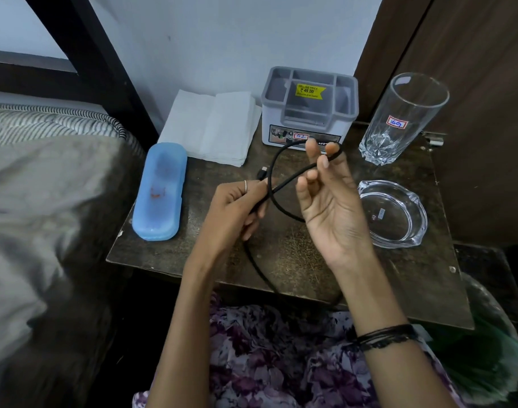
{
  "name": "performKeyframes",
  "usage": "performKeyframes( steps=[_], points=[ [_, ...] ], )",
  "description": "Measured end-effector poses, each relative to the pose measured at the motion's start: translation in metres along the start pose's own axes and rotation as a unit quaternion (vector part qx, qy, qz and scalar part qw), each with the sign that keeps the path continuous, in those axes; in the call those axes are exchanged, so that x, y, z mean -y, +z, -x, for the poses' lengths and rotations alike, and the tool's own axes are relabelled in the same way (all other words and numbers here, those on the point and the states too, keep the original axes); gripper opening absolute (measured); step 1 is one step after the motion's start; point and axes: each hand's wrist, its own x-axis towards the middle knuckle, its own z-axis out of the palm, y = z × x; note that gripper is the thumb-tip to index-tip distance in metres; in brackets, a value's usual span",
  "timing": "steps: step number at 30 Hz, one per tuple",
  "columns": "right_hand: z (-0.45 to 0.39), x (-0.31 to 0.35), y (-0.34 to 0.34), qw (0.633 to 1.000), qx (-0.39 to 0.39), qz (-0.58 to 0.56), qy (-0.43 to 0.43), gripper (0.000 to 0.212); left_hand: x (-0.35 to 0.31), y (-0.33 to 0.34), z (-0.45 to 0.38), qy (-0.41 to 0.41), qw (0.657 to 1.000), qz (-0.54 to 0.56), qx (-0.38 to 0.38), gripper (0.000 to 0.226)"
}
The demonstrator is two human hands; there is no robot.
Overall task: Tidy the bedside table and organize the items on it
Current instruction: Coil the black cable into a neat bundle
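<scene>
Above the dark bedside table (296,254), both hands seem to be coiling a black cable (284,184): left hand (231,210) closed on it, right hand (331,207) half open with a loop over its fingertips (322,163), so another wrap likely comes next.

You look forward and steeply down from head height, close above the bedside table (296,254), the wide angle bending the wall's (222,39) edges.
</scene>
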Motion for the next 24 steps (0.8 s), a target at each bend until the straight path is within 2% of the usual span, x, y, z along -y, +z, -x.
performKeyframes(
  steps=[2,4,7,11,14,15,19,22,24],
  points=[
    [-0.001,0.0,-0.002,0.999,0.013,0.037,-0.007,0.024,-0.003,-0.003,0.003,-0.005,0.999,0.033,0.023,0.045],
    [-0.003,-0.001,-0.004,0.989,0.026,0.142,-0.014,0.032,-0.006,-0.006,0.004,-0.003,0.998,0.063,0.022,0.039],
    [-0.002,-0.004,-0.004,0.944,0.008,0.331,-0.008,0.034,-0.004,-0.011,0.003,0.001,0.995,0.1,-0.008,0.029],
    [0.0,-0.003,-0.005,0.902,0.047,0.423,0.067,0.032,0.003,-0.014,-0.001,-0.003,0.995,0.069,-0.078,0.027],
    [0.0,-0.006,-0.008,0.874,0.07,0.464,0.123,0.075,0.01,-0.013,-0.002,0.002,0.994,-0.009,-0.106,0.026],
    [0.001,-0.008,-0.01,0.867,0.066,0.481,0.111,0.075,0.012,-0.013,-0.002,0.003,0.993,-0.035,-0.114,0.027],
    [0.0,-0.005,-0.011,0.853,-0.005,0.518,-0.059,0.024,0.013,-0.016,-0.003,-0.006,0.988,-0.089,-0.128,0.036],
    [0.0,0.002,-0.013,0.821,-0.093,0.535,-0.176,0.014,0.008,-0.017,-0.001,-0.041,0.996,-0.013,-0.084,0.042],
    [0.001,0.006,-0.015,0.785,-0.14,0.563,-0.219,0.011,0.002,-0.018,0.004,-0.071,0.996,0.06,-0.008,0.047]
  ],
)
